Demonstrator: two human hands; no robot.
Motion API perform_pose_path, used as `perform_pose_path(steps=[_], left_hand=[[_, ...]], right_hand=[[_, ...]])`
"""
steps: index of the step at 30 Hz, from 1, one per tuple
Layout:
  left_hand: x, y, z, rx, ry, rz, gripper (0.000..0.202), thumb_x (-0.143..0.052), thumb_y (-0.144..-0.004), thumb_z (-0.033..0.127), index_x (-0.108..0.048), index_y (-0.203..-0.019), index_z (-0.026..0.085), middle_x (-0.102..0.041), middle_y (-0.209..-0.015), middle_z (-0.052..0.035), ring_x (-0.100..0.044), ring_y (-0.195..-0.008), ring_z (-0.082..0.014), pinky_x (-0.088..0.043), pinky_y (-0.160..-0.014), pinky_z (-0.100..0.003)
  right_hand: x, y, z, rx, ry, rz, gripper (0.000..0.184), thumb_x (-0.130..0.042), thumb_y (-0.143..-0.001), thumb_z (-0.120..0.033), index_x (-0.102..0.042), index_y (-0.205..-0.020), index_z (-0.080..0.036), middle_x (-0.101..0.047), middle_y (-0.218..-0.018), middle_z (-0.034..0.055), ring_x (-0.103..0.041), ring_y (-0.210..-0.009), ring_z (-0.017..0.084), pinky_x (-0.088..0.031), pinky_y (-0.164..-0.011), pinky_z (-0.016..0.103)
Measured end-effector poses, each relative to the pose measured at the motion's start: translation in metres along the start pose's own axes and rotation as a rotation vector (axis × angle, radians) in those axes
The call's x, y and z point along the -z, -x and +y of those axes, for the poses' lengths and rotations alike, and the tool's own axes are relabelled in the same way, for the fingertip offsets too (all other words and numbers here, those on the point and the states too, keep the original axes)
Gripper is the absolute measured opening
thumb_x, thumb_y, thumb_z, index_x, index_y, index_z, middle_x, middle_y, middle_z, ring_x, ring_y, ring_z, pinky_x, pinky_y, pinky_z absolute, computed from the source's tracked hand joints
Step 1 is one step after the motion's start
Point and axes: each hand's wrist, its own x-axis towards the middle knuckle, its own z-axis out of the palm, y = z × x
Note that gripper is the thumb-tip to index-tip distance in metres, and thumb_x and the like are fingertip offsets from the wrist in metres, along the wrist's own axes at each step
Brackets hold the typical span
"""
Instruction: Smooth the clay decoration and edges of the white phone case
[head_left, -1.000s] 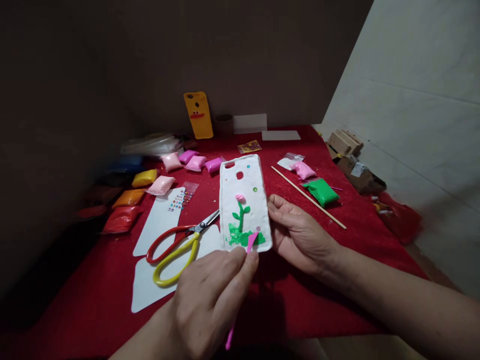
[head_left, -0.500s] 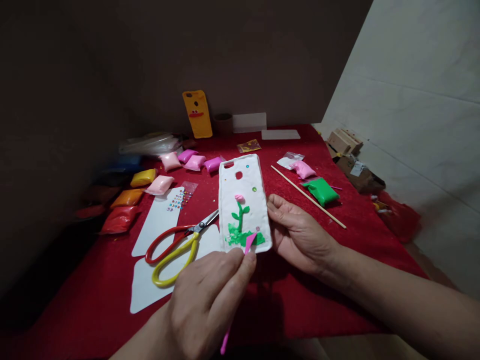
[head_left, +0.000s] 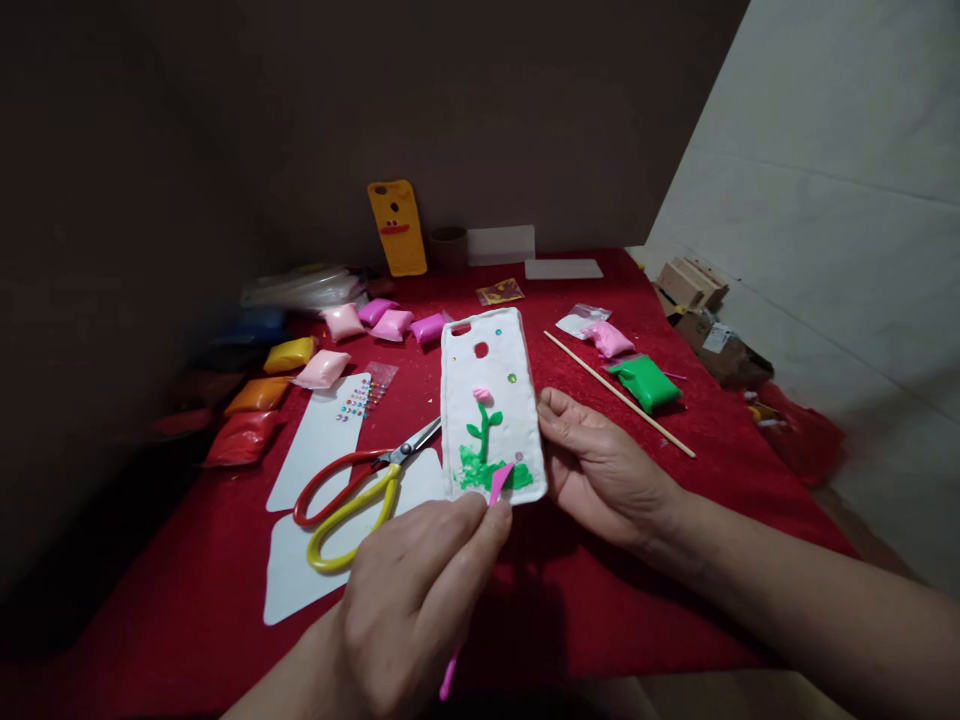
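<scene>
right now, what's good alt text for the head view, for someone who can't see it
A person's right hand holds a white phone case decorated with a pink flower, while the left hand holds a pink tool, its flat tip over the green patch below. Scissors lie at left; coloured packets sit on both sides of the red cloth.

Case [head_left: 511, 425]: before me, its right edge in my right hand [head_left: 592, 460]. Tool [head_left: 500, 483]: in my left hand [head_left: 424, 590], tip at the case's lower end. Scissors [head_left: 395, 466]: left, partly on a sheet [head_left: 287, 588]. Stick [head_left: 619, 394]: right. Second case [head_left: 401, 250]: behind, left of a cup [head_left: 448, 247].
</scene>
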Motion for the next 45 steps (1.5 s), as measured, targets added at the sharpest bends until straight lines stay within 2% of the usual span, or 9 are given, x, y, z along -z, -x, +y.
perform_pose_path(steps=[5, 10, 14, 17, 22, 25, 30, 39, 45], left_hand=[[0.008, 0.004, 0.001, 0.034, 0.034, 0.043, 0.024, -0.051, -0.091, 0.007, -0.064, -0.111, 0.01, -0.071, -0.096, -0.0086, -0.068, -0.084, -0.0137, -0.056, -0.07, -0.022], [0.019, 0.004, 0.004, 0.475, 0.281, 0.131, 0.023, -0.06, -0.085, 0.004, -0.066, -0.1, 0.02, -0.07, -0.094, -0.0008, -0.066, -0.09, -0.013, -0.054, -0.078, -0.02], [0.023, 0.001, 0.001, 0.758, 0.461, 0.303, 0.016, -0.065, -0.083, 0.012, -0.07, -0.092, 0.024, -0.07, -0.084, 0.0014, -0.064, -0.071, -0.0104, -0.052, -0.059, -0.016], [0.025, -0.003, 0.0, 0.982, 0.583, 0.264, 0.008, -0.068, -0.083, 0.02, -0.072, -0.088, 0.026, -0.069, -0.075, 0.0019, -0.057, -0.054, -0.0073, -0.046, -0.047, -0.015], [0.021, -0.005, 0.003, 1.243, 0.84, 0.218, 0.009, -0.073, -0.079, 0.031, -0.07, -0.082, 0.024, -0.065, -0.065, 0.003, -0.052, -0.05, -0.0055, -0.038, -0.045, -0.014], [0.014, -0.006, 0.004, 1.313, 0.963, 0.19, 0.011, -0.074, -0.079, 0.031, -0.068, -0.082, 0.022, -0.061, -0.062, 0.0046, -0.048, -0.049, -0.0036, -0.036, -0.046, -0.013], [0.002, -0.013, 0.006, 1.377, 1.126, 0.241, 0.012, -0.074, -0.078, 0.03, -0.068, -0.082, 0.02, -0.062, -0.062, 0.003, -0.048, -0.05, -0.0045, -0.034, -0.046, -0.014], [0.001, -0.012, 0.007, 1.414, 0.934, 0.241, 0.02, -0.078, -0.073, 0.034, -0.071, -0.085, 0.02, -0.068, -0.069, -0.0006, -0.056, -0.057, -0.0077, -0.039, -0.049, -0.013], [0.003, -0.01, 0.0, 1.454, 1.007, 0.235, 0.02, -0.079, -0.072, 0.034, -0.069, -0.08, 0.019, -0.057, -0.057, 0.0039, -0.043, -0.05, -0.0041, -0.03, -0.044, -0.012]], right_hand=[[0.001, -0.001, 0.0, 0.0, 0.007, -0.003, 0.013, -0.055, -0.088, -0.01, -0.057, -0.099, -0.016, -0.07, -0.097, 0.0057, -0.068, -0.085, 0.013, -0.056, -0.08, 0.027], [0.0, -0.001, -0.002, 0.005, 0.005, -0.008, 0.01, -0.057, -0.088, -0.012, -0.058, -0.096, -0.017, -0.071, -0.096, 0.0055, -0.069, -0.084, 0.013, -0.056, -0.08, 0.026], [-0.002, -0.001, -0.003, -0.008, 0.012, 0.009, 0.013, -0.057, -0.088, -0.012, -0.058, -0.1, -0.018, -0.071, -0.105, 0.0075, -0.069, -0.091, 0.015, -0.056, -0.085, 0.03], [-0.003, -0.002, -0.004, -0.003, 0.006, 0.009, 0.014, -0.052, -0.091, -0.01, -0.058, -0.1, -0.017, -0.071, -0.106, 0.0084, -0.07, -0.092, 0.015, -0.056, -0.086, 0.032], [-0.002, -0.003, -0.004, 0.011, -0.021, -0.014, 0.014, -0.055, -0.088, -0.009, -0.06, -0.098, -0.018, -0.073, -0.101, 0.0058, -0.07, -0.09, 0.014, -0.056, -0.084, 0.028], [-0.001, -0.002, -0.003, 0.026, 0.006, -0.021, 0.012, -0.06, -0.086, -0.013, -0.06, -0.097, -0.018, -0.073, -0.098, 0.0046, -0.07, -0.087, 0.013, -0.056, -0.082, 0.026], [-0.001, -0.001, -0.003, 0.032, 0.023, -0.017, 0.012, -0.061, -0.086, -0.015, -0.06, -0.098, -0.018, -0.072, -0.101, 0.0048, -0.069, -0.089, 0.014, -0.055, -0.084, 0.028], [-0.004, 0.001, -0.003, 0.016, 0.009, -0.026, 0.016, -0.059, -0.086, -0.011, -0.06, -0.099, -0.019, -0.071, -0.094, 0.0021, -0.068, -0.083, 0.012, -0.055, -0.082, 0.027], [-0.004, 0.001, -0.003, -0.007, 0.007, -0.012, 0.02, -0.058, -0.086, -0.011, -0.06, -0.104, -0.019, -0.072, -0.104, 0.005, -0.069, -0.09, 0.014, -0.057, -0.085, 0.03]])
